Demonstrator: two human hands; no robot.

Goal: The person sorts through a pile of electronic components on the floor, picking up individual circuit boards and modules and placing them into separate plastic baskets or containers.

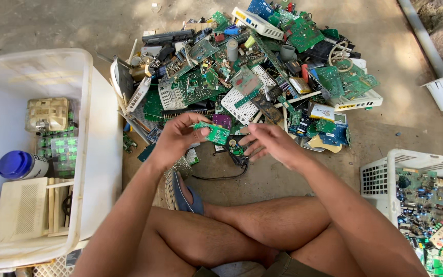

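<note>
Item 1: small green circuit board (pixel 212 132), held at its near-left end by the left hand (pixel 176 139), fingers (pixel 197 134) closed around the board's edge, thumb on top. The board is raised just in front of the scrap heap (pixel 252 72), at the heap's near edge.

Item 2: right hand (pixel 268 142), just right of the board and not touching it; fingers spread and loosely curled, holding nothing, hovering over a small dark component (pixel 237 150) with a black cable (pixel 216 178) that trails along the ground toward the person.

Item 3: scrap heap, on the concrete floor: green circuit boards, white perforated router casings, grey capacitors, a coiled cream cable, assorted plastic parts.

Item 4: large white tub (pixel 85 154), left of the heap. Contents: 1 blue-capped jar (pixel 20 165), 1 yellowed plastic housing (pixel 47 115), several small green boards, 1 white vented casing (pixel 21 209).

Item 5: white slotted basket (pixel 380 179), near right of the heap, filled with circuit boards.

Item 6: white plastic cup-shaped fitting (pixel 441 93), far right of the heap, beside a grey pipe (pixel 429 48).

Item 7: person's crossed bare legs, nearer than the heap; 1 blue sandal (pixel 184 195) on the foot below the left hand.
</note>
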